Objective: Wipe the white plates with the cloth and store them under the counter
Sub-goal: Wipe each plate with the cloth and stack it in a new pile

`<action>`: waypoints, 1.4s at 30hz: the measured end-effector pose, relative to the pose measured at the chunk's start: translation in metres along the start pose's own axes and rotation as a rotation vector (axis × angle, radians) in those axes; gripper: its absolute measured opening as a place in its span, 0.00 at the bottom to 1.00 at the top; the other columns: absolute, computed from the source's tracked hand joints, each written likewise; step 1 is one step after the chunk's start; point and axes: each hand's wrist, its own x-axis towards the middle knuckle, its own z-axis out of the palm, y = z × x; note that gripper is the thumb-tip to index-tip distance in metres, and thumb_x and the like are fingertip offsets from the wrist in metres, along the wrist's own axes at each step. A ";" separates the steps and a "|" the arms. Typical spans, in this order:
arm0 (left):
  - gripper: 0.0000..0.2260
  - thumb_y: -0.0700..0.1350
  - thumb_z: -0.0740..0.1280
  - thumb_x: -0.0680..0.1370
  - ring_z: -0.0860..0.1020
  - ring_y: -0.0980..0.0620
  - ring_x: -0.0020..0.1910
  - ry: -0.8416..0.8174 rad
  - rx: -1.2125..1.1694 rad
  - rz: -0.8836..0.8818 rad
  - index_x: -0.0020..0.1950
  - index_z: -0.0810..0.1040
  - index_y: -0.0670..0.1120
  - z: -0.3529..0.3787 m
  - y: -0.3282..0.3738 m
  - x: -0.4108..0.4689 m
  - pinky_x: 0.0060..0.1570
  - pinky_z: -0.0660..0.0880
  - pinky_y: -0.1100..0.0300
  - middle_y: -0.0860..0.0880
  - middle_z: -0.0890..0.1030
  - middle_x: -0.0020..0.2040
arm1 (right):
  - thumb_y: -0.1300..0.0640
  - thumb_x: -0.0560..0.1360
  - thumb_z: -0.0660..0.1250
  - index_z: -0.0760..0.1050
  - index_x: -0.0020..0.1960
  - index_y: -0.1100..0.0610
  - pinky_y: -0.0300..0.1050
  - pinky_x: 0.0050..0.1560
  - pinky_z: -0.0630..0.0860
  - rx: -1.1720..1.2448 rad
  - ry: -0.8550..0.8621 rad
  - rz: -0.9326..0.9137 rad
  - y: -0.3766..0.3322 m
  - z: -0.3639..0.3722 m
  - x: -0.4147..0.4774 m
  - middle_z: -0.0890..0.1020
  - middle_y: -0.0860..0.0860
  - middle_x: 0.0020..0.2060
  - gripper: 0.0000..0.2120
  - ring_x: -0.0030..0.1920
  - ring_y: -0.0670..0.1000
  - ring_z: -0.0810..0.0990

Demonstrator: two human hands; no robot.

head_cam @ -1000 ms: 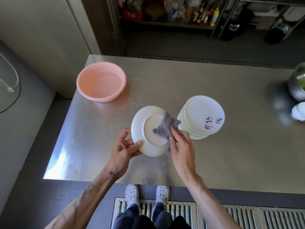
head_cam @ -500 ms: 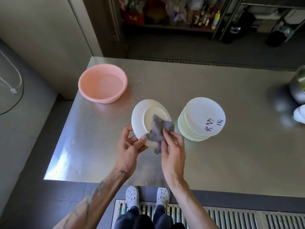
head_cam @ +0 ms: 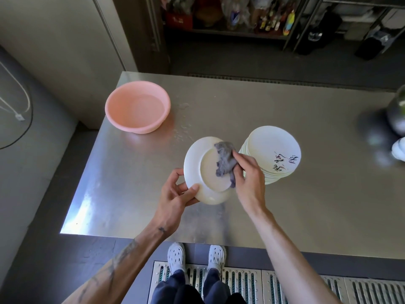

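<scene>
Left hand (head_cam: 175,195) pinches the plate (head_cam: 207,172) by its near rim, tilted up; right hand (head_cam: 247,178) grips the cloth (head_cam: 225,162) against the underside. I'd support the rim firmly and wipe outward.

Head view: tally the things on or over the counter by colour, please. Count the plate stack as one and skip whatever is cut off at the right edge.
Pink: 1, the basin
White: 2, the plate in the left hand and the stack of plates
Grey: 1, the cloth in the right hand
Total: 4
</scene>
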 end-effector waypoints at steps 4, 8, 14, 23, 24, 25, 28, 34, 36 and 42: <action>0.17 0.40 0.71 0.76 0.84 0.37 0.50 -0.068 0.055 -0.024 0.63 0.72 0.40 -0.005 0.001 0.001 0.55 0.81 0.40 0.33 0.85 0.50 | 0.69 0.78 0.64 0.80 0.69 0.54 0.46 0.67 0.73 -0.159 -0.046 -0.280 -0.024 0.005 0.009 0.79 0.48 0.64 0.23 0.62 0.53 0.78; 0.18 0.35 0.69 0.77 0.84 0.38 0.53 -0.111 0.093 -0.003 0.67 0.73 0.42 -0.008 0.003 0.001 0.54 0.82 0.43 0.36 0.85 0.54 | 0.65 0.77 0.66 0.81 0.67 0.54 0.49 0.70 0.70 -0.226 -0.229 -0.621 -0.039 0.018 -0.003 0.79 0.52 0.64 0.20 0.63 0.57 0.75; 0.14 0.35 0.69 0.79 0.84 0.40 0.50 -0.099 0.116 -0.023 0.63 0.72 0.39 -0.014 0.004 0.001 0.53 0.82 0.43 0.32 0.84 0.52 | 0.62 0.79 0.66 0.81 0.68 0.54 0.40 0.67 0.68 -0.217 -0.162 -0.470 -0.038 0.013 0.014 0.78 0.53 0.63 0.18 0.61 0.58 0.76; 0.18 0.40 0.71 0.76 0.84 0.37 0.49 -0.054 0.038 -0.012 0.63 0.72 0.39 -0.014 0.003 0.003 0.54 0.82 0.42 0.32 0.84 0.48 | 0.62 0.81 0.65 0.82 0.66 0.53 0.48 0.61 0.77 -0.058 -0.036 -0.042 -0.011 0.001 0.027 0.80 0.49 0.56 0.16 0.56 0.49 0.80; 0.18 0.40 0.71 0.75 0.84 0.38 0.48 -0.040 0.021 -0.008 0.63 0.72 0.39 -0.013 0.003 0.005 0.54 0.82 0.42 0.33 0.85 0.47 | 0.62 0.82 0.65 0.81 0.67 0.54 0.46 0.60 0.76 -0.032 -0.015 0.025 -0.005 0.001 0.021 0.81 0.49 0.54 0.16 0.55 0.48 0.80; 0.17 0.40 0.71 0.75 0.84 0.39 0.48 -0.027 0.009 -0.002 0.62 0.72 0.40 -0.013 0.004 0.007 0.53 0.82 0.43 0.35 0.85 0.46 | 0.62 0.82 0.65 0.81 0.67 0.54 0.44 0.59 0.76 -0.009 0.006 0.080 0.000 0.001 0.012 0.81 0.49 0.54 0.16 0.54 0.48 0.81; 0.14 0.34 0.70 0.79 0.84 0.40 0.47 0.011 -0.010 0.023 0.61 0.71 0.41 -0.008 0.005 0.012 0.52 0.82 0.45 0.35 0.85 0.47 | 0.61 0.82 0.66 0.81 0.67 0.54 0.39 0.55 0.78 0.051 0.073 0.192 0.005 0.011 -0.025 0.83 0.51 0.53 0.15 0.52 0.38 0.79; 0.12 0.33 0.70 0.78 0.82 0.42 0.42 0.051 0.008 0.052 0.57 0.72 0.45 0.006 -0.002 0.016 0.43 0.79 0.51 0.37 0.86 0.48 | 0.61 0.81 0.69 0.81 0.68 0.50 0.38 0.60 0.77 0.136 0.195 0.154 -0.032 0.046 -0.082 0.76 0.45 0.56 0.17 0.57 0.42 0.80; 0.14 0.35 0.70 0.74 0.80 0.42 0.41 0.049 0.007 0.052 0.57 0.73 0.45 0.006 -0.004 0.015 0.41 0.76 0.51 0.37 0.86 0.46 | 0.62 0.81 0.69 0.81 0.68 0.51 0.37 0.60 0.76 0.078 0.185 0.075 -0.039 0.052 -0.086 0.76 0.46 0.57 0.17 0.58 0.44 0.79; 0.12 0.35 0.69 0.80 0.84 0.38 0.46 0.010 0.032 0.032 0.60 0.71 0.41 0.002 -0.006 0.012 0.55 0.82 0.41 0.34 0.85 0.48 | 0.64 0.81 0.68 0.80 0.68 0.54 0.48 0.62 0.80 0.089 0.248 0.204 -0.004 0.034 -0.062 0.78 0.47 0.57 0.17 0.57 0.47 0.82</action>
